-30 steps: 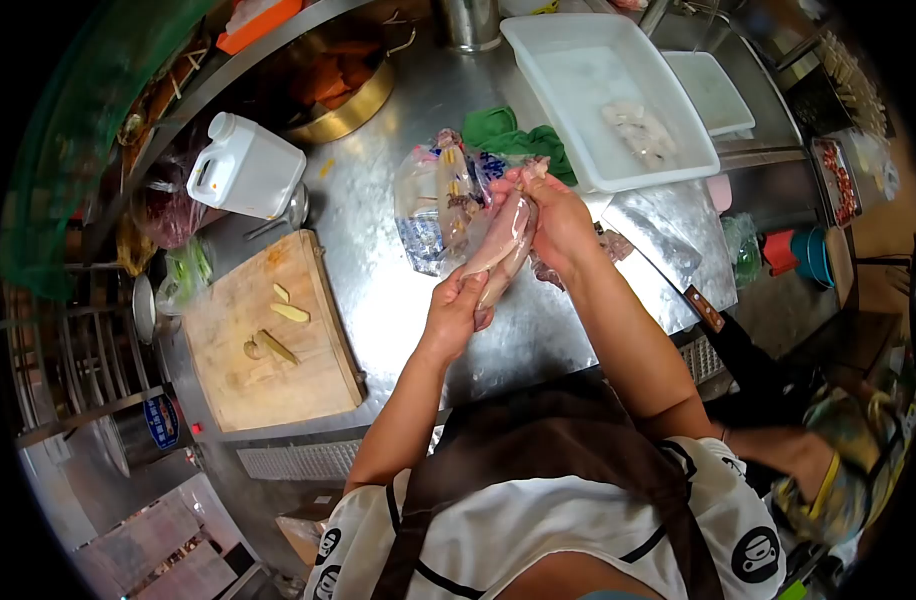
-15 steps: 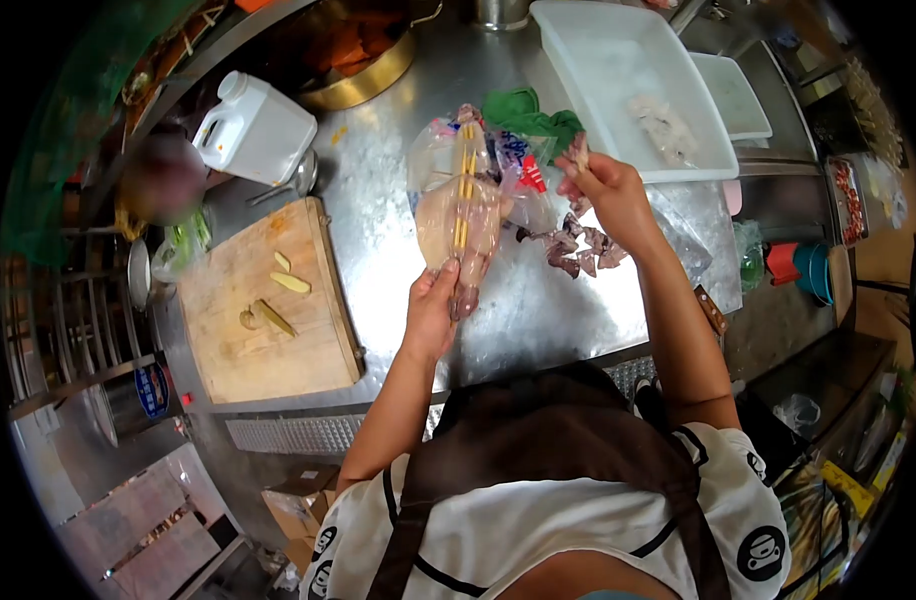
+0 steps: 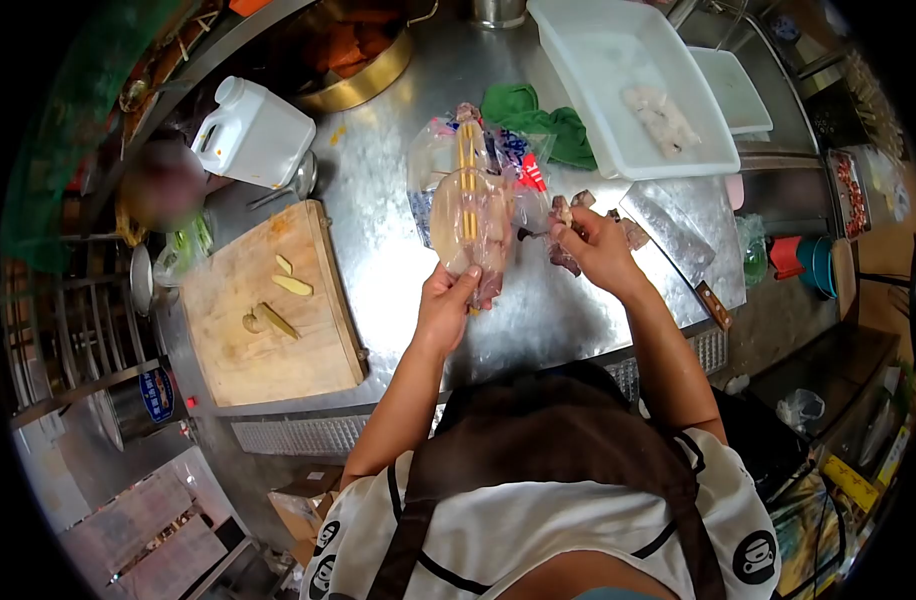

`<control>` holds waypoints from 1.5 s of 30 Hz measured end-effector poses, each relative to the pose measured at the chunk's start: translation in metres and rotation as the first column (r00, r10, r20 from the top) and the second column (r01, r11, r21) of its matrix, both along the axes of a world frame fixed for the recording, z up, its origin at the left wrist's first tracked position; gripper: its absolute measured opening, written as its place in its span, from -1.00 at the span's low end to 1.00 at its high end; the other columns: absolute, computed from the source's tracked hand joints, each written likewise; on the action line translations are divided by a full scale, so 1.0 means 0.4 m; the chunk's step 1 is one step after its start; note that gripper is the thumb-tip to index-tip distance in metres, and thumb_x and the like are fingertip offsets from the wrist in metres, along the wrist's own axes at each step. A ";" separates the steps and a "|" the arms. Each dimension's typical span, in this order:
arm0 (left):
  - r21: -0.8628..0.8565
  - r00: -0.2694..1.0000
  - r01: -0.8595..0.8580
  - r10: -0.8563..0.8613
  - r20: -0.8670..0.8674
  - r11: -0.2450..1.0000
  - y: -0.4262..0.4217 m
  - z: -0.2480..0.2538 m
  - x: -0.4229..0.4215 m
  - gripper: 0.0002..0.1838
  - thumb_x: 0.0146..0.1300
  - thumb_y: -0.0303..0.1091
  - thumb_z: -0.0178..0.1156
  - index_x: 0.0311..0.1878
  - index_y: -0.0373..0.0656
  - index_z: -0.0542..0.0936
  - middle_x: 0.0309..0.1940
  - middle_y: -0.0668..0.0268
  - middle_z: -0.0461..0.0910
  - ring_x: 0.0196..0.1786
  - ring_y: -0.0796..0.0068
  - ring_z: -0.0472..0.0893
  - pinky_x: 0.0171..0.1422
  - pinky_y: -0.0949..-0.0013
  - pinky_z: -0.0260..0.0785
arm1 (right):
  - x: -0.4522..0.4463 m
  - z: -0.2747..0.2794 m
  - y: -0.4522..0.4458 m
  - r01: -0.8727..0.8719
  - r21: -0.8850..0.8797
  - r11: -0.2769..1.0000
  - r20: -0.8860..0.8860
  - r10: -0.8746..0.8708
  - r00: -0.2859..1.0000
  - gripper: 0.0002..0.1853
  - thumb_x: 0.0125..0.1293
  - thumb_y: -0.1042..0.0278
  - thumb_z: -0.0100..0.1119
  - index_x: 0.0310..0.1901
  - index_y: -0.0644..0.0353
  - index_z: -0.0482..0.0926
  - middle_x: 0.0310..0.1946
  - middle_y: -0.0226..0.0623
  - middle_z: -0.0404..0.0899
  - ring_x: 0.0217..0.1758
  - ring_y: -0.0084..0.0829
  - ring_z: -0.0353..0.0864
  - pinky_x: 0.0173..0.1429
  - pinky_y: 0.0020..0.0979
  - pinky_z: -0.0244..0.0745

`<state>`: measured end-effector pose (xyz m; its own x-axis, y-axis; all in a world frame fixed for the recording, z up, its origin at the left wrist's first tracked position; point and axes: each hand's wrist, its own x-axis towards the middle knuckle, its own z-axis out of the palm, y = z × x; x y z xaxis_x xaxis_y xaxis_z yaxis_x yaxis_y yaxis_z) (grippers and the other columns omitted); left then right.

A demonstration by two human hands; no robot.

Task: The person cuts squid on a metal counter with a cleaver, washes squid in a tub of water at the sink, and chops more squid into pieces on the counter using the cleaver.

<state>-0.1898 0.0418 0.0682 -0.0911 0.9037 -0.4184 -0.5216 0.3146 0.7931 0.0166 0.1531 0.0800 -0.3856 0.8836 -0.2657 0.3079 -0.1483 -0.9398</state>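
My left hand (image 3: 444,312) is closed around the near end of a pale, flat piece of raw meat (image 3: 490,215) with several thin bamboo skewers (image 3: 468,185) through it. Beneath and behind it is a printed clear plastic bag (image 3: 425,160). To the right, my right hand (image 3: 596,250) is lowered over a small heap of purplish-brown meat pieces (image 3: 563,260), its thumb and fingers closed on one. My fingers partly hide that piece. A cleaver (image 3: 678,235) with a wooden handle lies just right of this hand.
On the left is a wooden cutting board (image 3: 268,360) with yellowish slices (image 3: 292,285). Behind stand a white jug (image 3: 263,135) and a brass-coloured pot (image 3: 363,90). A green cloth (image 3: 543,120) touches a white tub (image 3: 598,60) holding a pale raw piece (image 3: 661,118).
My right hand has come down from beside the green cloth to the heap of meat pieces. The skewered meat has shifted slightly in my left hand, which keeps its grip.
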 end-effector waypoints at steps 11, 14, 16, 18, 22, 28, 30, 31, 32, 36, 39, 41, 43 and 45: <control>-0.038 0.997 -0.072 0.071 -0.015 0.997 -0.011 0.012 -0.010 -0.72 0.44 -0.27 0.05 0.10 -0.19 0.49 -0.26 0.31 0.61 -0.42 0.57 0.49 -0.45 0.50 0.28 | -0.018 0.016 0.062 -0.258 0.839 0.479 0.481 -0.432 0.763 -0.75 0.32 0.27 0.12 -0.20 0.31 0.64 -0.13 -0.06 0.63 -0.10 -0.11 0.58 0.00 -0.22 0.47; -0.034 0.998 -0.052 0.051 -0.037 0.998 -0.006 0.022 0.005 -0.73 0.45 -0.22 0.05 0.07 -0.16 0.50 -0.32 0.35 0.59 -0.49 0.64 0.44 -0.53 0.56 0.18 | -0.058 0.048 0.040 0.007 0.613 0.790 0.210 -0.172 0.963 -0.70 0.36 0.28 0.13 -0.01 0.30 0.59 -0.03 -0.16 0.62 -0.01 -0.26 0.59 0.12 -0.31 0.44; -0.023 0.999 -0.035 0.034 -0.042 0.999 -0.003 0.025 0.014 -0.73 0.45 -0.20 0.05 0.04 -0.15 0.52 -0.35 0.38 0.58 -0.53 0.67 0.41 -0.56 0.59 0.14 | -0.096 0.051 0.036 0.097 0.033 0.995 -0.281 -0.084 0.956 -0.64 0.43 0.22 0.09 0.12 0.29 0.54 0.03 -0.28 0.59 0.10 -0.48 0.53 0.20 -0.40 0.40; -0.075 0.997 0.005 -0.011 -0.077 0.997 -0.003 0.030 0.019 -0.75 0.46 -0.18 0.05 0.01 -0.12 0.54 -0.44 0.45 0.54 -0.58 0.72 0.35 -0.58 0.61 0.11 | -0.130 0.056 0.054 0.112 -0.045 0.993 -0.329 -0.121 0.936 -0.65 0.44 0.22 0.08 0.10 0.29 0.55 0.01 -0.29 0.60 0.07 -0.49 0.54 0.21 -0.41 0.40; -0.060 0.990 0.001 -0.010 -0.141 0.998 -0.002 0.045 0.037 -0.76 0.45 -0.16 0.06 -0.01 -0.09 0.55 -0.49 0.50 0.50 -0.61 0.75 0.29 -0.60 0.61 0.07 | -0.159 0.078 0.075 0.074 -0.257 0.964 -0.407 -0.178 0.896 -0.67 0.44 0.19 0.06 0.04 0.27 0.60 -0.07 -0.32 0.63 0.03 -0.51 0.55 0.22 -0.44 0.37; 0.034 0.979 0.063 -0.055 -0.197 0.997 0.005 0.023 0.036 -0.66 0.43 -0.22 0.10 0.15 -0.18 0.48 -0.22 0.39 0.58 -0.26 0.63 0.53 -0.17 0.50 0.43 | -0.148 0.099 0.066 0.127 -0.156 0.980 -0.297 -0.169 0.940 -0.71 0.42 0.17 0.12 -0.14 0.24 0.67 -0.27 -0.39 0.62 -0.19 -0.58 0.52 -0.04 -0.51 0.46; 0.117 0.946 0.114 -0.071 -0.317 0.987 0.014 0.037 0.012 -0.52 0.35 -0.34 0.18 0.28 -0.19 0.33 -0.06 0.31 0.55 -0.13 0.57 0.51 -0.05 0.44 0.42 | -0.145 0.122 0.045 0.082 -0.225 0.971 -0.350 -0.159 0.923 -0.73 0.39 0.19 0.16 -0.16 0.25 0.67 -0.27 -0.40 0.63 -0.21 -0.58 0.53 -0.08 -0.52 0.46; 0.214 0.943 0.031 0.043 -0.330 0.976 0.031 0.028 0.010 -0.30 0.26 -0.42 0.26 0.40 -0.18 0.17 0.17 0.19 0.44 0.10 0.44 0.48 0.12 0.33 0.40 | -0.140 0.132 0.039 0.042 -0.286 0.957 -0.401 -0.160 0.902 -0.75 0.37 0.21 0.20 -0.18 0.26 0.67 -0.28 -0.40 0.63 -0.23 -0.59 0.54 -0.11 -0.52 0.47; 0.323 0.912 0.005 0.129 -0.390 0.946 0.044 0.026 0.011 -0.26 0.23 -0.43 0.27 0.42 -0.18 0.12 0.23 0.16 0.39 0.21 0.38 0.42 0.23 0.29 0.33 | -0.140 0.091 0.034 0.055 -0.050 0.997 -0.345 -0.069 0.936 -0.77 0.31 0.27 0.26 -0.22 0.30 0.66 -0.27 -0.41 0.64 -0.26 -0.60 0.56 -0.13 -0.52 0.47; 0.463 0.661 0.263 0.192 -0.725 0.846 0.111 0.087 -0.009 -0.46 0.26 -0.45 0.23 0.30 -0.24 0.34 0.17 0.15 0.47 0.28 0.37 0.40 0.38 0.28 0.21 | -0.146 0.109 0.001 -0.049 0.394 0.918 -0.254 0.160 0.954 -0.84 0.28 0.35 0.22 -0.30 0.29 0.62 -0.37 -0.25 0.58 -0.33 -0.41 0.55 -0.22 -0.40 0.45; 0.315 0.827 0.260 -0.042 -0.560 0.913 0.126 0.114 -0.002 -0.65 0.37 -0.41 0.13 0.18 -0.27 0.43 -0.02 0.27 0.53 0.05 0.52 0.47 0.19 0.41 0.32 | -0.137 0.129 -0.003 -0.025 0.571 0.821 -0.236 0.193 0.952 -0.86 0.29 0.37 0.18 -0.29 0.29 0.61 -0.38 -0.21 0.57 -0.32 -0.29 0.55 -0.19 -0.35 0.45; 0.336 0.845 0.309 -0.094 -0.527 0.890 0.132 0.106 0.007 -0.72 0.43 -0.39 0.07 0.13 -0.27 0.46 -0.12 0.34 0.55 -0.08 0.60 0.50 0.08 0.49 0.37 | -0.127 0.147 -0.008 -0.002 0.574 0.819 -0.228 0.162 0.960 -0.86 0.31 0.38 0.15 -0.27 0.28 0.61 -0.38 -0.21 0.56 -0.30 -0.26 0.55 -0.16 -0.36 0.45; 0.384 0.816 0.299 -0.025 -0.578 0.873 0.138 0.110 0.028 -0.75 0.44 -0.34 0.07 0.07 -0.25 0.48 -0.11 0.34 0.55 -0.08 0.62 0.49 0.07 0.50 0.37 | -0.121 0.149 -0.008 0.050 0.602 0.797 -0.228 0.111 0.967 -0.85 0.27 0.36 0.15 -0.31 0.27 0.59 -0.39 -0.16 0.55 -0.31 -0.15 0.56 -0.19 -0.27 0.46; 0.355 0.930 0.144 -0.003 -0.368 0.924 0.136 0.142 0.058 -0.78 0.45 -0.31 0.07 0.02 -0.24 0.50 -0.11 0.33 0.54 -0.11 0.65 0.49 0.03 0.53 0.37 | -0.115 0.152 -0.009 0.097 0.604 0.791 -0.241 0.065 0.968 -0.84 0.26 0.35 0.16 -0.32 0.29 0.57 -0.39 -0.14 0.54 -0.32 -0.14 0.55 -0.20 -0.28 0.45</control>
<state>-0.1665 0.0964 0.1251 -0.0968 0.9953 -0.0048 -0.1707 -0.0119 0.9852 -0.0294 0.1496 0.1408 -0.3486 0.8354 0.4250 0.0678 0.4747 -0.8775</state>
